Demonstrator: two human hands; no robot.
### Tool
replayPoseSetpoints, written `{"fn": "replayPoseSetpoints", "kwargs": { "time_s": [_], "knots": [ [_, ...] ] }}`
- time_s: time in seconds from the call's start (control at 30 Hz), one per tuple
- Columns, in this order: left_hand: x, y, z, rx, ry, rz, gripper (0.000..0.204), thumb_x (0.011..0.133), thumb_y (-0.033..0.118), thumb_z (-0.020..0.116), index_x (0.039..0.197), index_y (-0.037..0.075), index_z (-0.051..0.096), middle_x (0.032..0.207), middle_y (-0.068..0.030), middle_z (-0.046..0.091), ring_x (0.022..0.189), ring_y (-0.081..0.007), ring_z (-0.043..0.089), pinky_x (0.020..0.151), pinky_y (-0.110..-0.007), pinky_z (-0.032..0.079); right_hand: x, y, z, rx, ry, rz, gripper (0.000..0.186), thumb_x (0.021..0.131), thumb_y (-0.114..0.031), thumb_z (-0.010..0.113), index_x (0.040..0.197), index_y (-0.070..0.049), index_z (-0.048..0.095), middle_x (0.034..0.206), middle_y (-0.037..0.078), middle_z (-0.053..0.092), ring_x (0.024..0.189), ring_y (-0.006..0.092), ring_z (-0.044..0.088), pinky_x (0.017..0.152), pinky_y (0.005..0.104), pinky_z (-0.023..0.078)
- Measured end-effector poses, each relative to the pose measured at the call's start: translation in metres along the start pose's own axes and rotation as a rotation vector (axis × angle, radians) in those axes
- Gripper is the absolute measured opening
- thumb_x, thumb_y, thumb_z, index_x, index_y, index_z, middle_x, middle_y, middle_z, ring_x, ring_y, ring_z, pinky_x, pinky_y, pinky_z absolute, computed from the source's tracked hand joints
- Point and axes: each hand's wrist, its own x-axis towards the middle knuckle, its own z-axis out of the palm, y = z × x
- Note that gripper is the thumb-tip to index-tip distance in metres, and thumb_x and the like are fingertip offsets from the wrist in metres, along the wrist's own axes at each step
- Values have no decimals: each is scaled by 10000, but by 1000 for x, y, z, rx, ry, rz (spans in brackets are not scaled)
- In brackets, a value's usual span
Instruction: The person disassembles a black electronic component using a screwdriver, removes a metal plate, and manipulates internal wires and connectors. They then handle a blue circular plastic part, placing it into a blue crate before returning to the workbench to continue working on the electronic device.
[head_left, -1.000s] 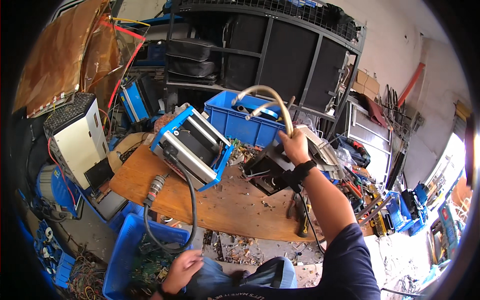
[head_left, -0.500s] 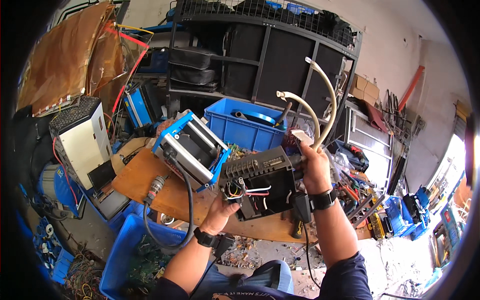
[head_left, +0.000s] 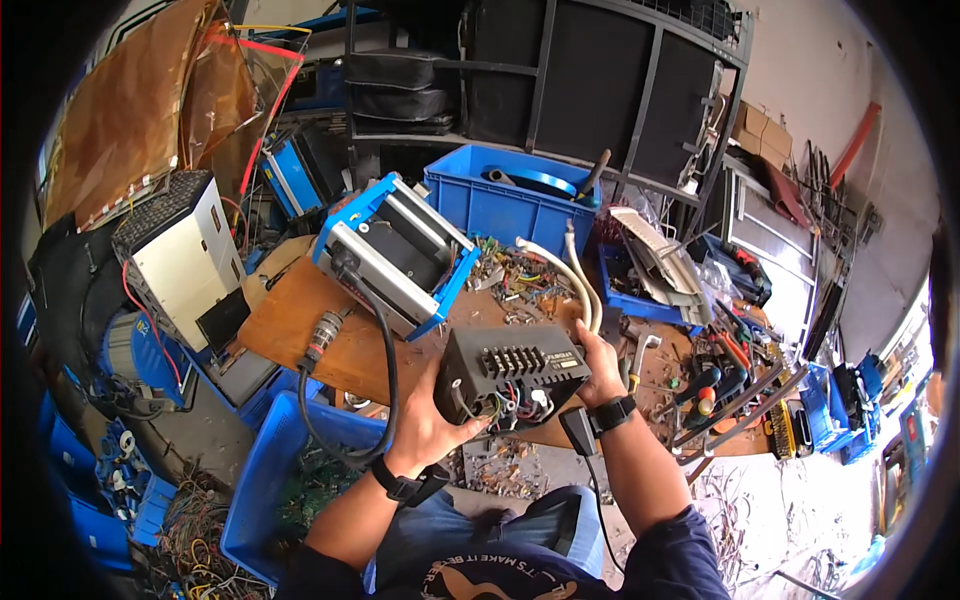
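Observation:
Between my two hands is a dark box-shaped electrical unit [head_left: 512,352] with a row of slots on its upper face. Several coloured wires [head_left: 515,400] show at its near side. My left hand [head_left: 425,425] grips the left end, its thumb by the wires. At the right end, my right hand [head_left: 598,368] is closed on the unit, its fingers partly hidden. Two thick cream cables [head_left: 583,285] rise behind the right hand, bare ends pointing away from me. Just beyond the unit stands a blue-and-silver metal frame [head_left: 400,258] with a black cable [head_left: 385,350] looping from it.
A wooden bench [head_left: 290,330] lies under the work, with scrap bits [head_left: 525,285] scattered on it. Hand tools [head_left: 725,375] crowd its right side. A blue crate [head_left: 515,205] stands at the back, and a blue bin [head_left: 250,500] holding green boards stands at lower left.
The unit has come lower and nearer to me, and turned so its slotted face shows more. Its cream cables have swung down. The view has shifted downward.

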Motion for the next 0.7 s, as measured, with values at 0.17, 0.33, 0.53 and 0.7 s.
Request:
{"fn": "replayPoseSetpoints", "kwargs": {
  "time_s": [0.17, 0.33, 0.53, 0.7],
  "knots": [
    [6, -7, -3, 400, 12, 137, 772, 587, 222, 837, 1216, -36, 471, 1044, -208, 564, 985, -391, 549, 864, -426, 453, 46, 32, -35, -195, -31, 149, 356, 941, -331, 563, 984, 22, 568, 829, 63, 562, 779, 160, 555, 687, 334, 477],
    [10, -19, -7, 510, -53, 113, 824, 556, 267, 848, 1199, -80, 466, 1032, -234, 550, 979, -396, 534, 881, -451, 433, 45, 32, -27, -592, -121, 156, 436, 945, -354, 545, 1043, 67, 602, 882, 84, 619, 778, 153, 553, 693, 319, 447],
    [15, -31, 0, 573, -82, 59, 867, 565, 316, 850, 1203, -118, 456, 1051, -241, 559, 1001, -386, 540, 887, -440, 439, 66, 35, -37, -531, -135, 266, 429, 935, -326, 544, 1021, 86, 626, 915, 114, 666, 810, 178, 617, 708, 309, 482],
    [14, -38, 7, 527, -113, -86, 893, 568, 269, 860, 1245, -132, 437, 1160, -267, 536, 1094, -396, 515, 956, -432, 415, 89, 36, -58, -912, -218, 162, 427, 928, -353, 532, 1026, 50, 635, 862, 90, 645, 741, 168, 572, 633, 334, 454]
  ]
}}
